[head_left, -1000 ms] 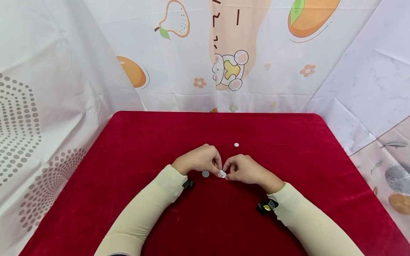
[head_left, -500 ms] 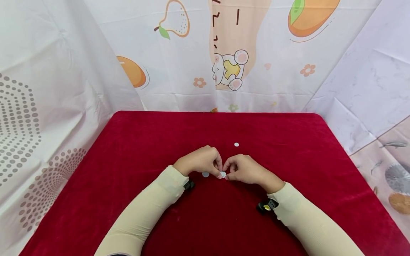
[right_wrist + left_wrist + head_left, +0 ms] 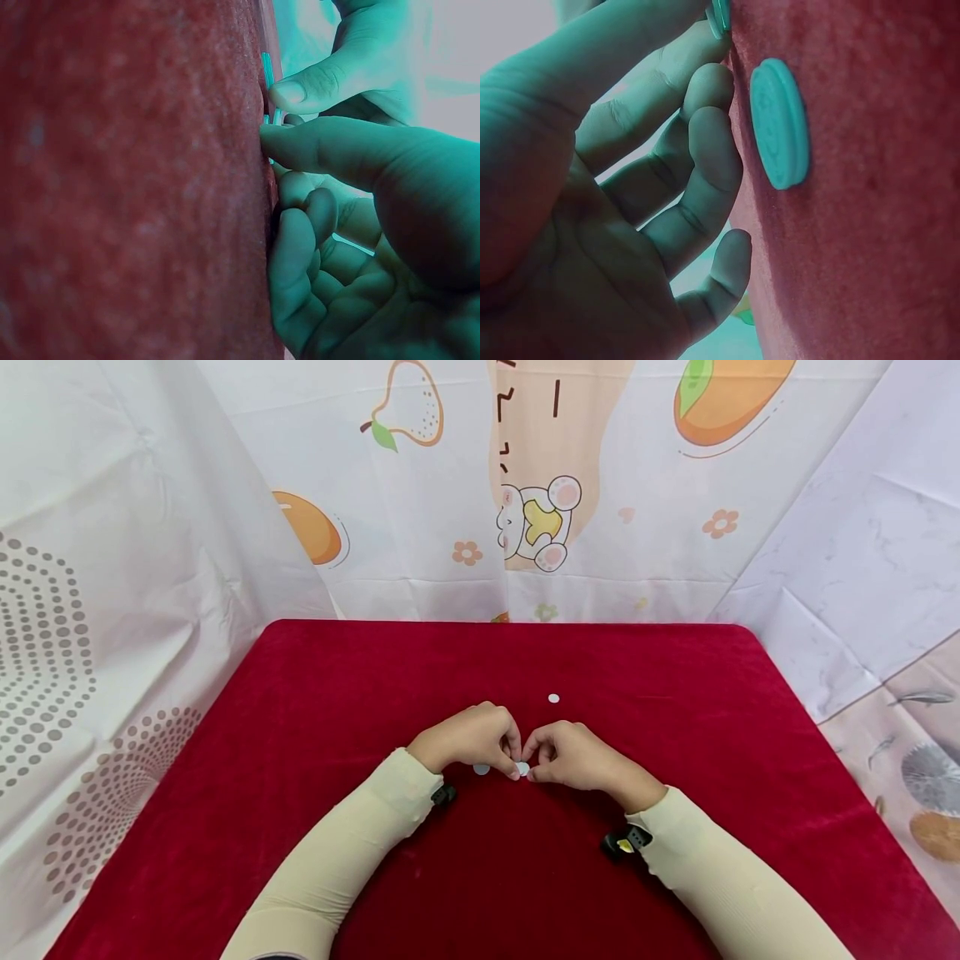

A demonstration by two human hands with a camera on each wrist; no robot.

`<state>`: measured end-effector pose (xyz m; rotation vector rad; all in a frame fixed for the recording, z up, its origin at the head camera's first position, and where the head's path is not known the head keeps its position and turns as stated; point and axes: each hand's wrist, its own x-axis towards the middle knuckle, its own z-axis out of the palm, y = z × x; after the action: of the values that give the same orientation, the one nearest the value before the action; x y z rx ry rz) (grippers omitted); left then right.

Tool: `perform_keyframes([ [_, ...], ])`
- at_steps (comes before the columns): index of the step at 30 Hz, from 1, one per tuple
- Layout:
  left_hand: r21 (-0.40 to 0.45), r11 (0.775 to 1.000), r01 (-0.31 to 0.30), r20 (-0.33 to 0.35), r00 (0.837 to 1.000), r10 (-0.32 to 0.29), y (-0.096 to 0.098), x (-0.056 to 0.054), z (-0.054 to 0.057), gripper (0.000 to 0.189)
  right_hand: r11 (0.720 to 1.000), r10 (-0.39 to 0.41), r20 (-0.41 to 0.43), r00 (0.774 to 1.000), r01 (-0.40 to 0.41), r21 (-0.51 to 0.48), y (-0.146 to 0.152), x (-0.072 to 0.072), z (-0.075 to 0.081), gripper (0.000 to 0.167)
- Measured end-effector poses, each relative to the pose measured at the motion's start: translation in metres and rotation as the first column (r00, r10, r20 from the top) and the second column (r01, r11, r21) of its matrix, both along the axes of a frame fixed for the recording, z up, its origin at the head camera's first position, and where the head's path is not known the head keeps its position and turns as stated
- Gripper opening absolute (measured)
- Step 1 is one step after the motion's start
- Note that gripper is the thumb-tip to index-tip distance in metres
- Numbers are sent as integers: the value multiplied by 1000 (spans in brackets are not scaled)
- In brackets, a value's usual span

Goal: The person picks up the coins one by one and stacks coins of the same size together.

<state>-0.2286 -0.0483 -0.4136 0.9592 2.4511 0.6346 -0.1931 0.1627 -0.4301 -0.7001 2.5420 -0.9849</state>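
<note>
In the head view my left hand (image 3: pixel 480 735) and right hand (image 3: pixel 572 756) meet low over the table, thumbs and index fingers turned toward each other. Between their fingertips lies a small pale coin-like disc (image 3: pixel 523 769). My left thumb and index finger pinch another thin disc (image 3: pixel 720 13), cut off by the top of the left wrist view. My right thumb and index finger grip the lower disc at its edge on the cloth; fingers hide most of it. Beside the left hand lies a further disc (image 3: pixel 780 124), with a raised rim and seemingly two layers.
A red velvety cloth (image 3: pixel 420 668) covers the table. Farther back, a lone small white disc (image 3: pixel 553 698) lies flat. Printed white curtains (image 3: pixel 420 527) hang behind the table and along both sides.
My left hand has shifted slightly right and toward me, bringing its disc over the one at the right fingertips; two outlines there now look like one. My right hand stays put.
</note>
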Motion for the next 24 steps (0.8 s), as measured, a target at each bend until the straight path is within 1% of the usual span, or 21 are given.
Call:
perform_keyframes([
  [16,-6,1000,-20,-39,999,20,2,1,-2,16,1000,-2,-1,1000,2,5,0,0,1,15],
  [24,-18,1000,-19,-38,999,18,2,0,-1,17,1000,-5,6,1000,5,9,-1,0,2,13],
])
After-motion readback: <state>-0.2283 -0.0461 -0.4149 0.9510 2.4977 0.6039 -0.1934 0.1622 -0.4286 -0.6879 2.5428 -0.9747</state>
